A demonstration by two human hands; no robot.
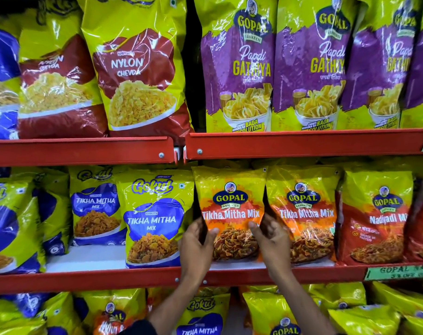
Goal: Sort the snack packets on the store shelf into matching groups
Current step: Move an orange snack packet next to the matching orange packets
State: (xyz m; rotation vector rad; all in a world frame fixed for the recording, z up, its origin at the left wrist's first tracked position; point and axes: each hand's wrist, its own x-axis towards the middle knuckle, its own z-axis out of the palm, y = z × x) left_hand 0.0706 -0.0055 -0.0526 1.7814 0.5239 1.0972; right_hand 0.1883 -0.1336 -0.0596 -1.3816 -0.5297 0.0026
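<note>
Now both hands, left [198, 245] and right [273, 240], grip the orange packet [231, 213] by its sides; keep it upright, flush beside its twin [302, 213] on the right.

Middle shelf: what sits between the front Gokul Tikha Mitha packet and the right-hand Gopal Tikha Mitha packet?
Head view: one Gopal Tikha Mitha Mix packet, gripped by the left hand and right hand.

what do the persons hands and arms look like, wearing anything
Both hands are bare: no gloves, rings, watch or bands show on the left hand or the right hand. The forearms are bare as well. A dark sleeve shows at the bottom edge on the left arm, ending well above the wrist. No sleeve shows on the right arm within the frame.
</note>
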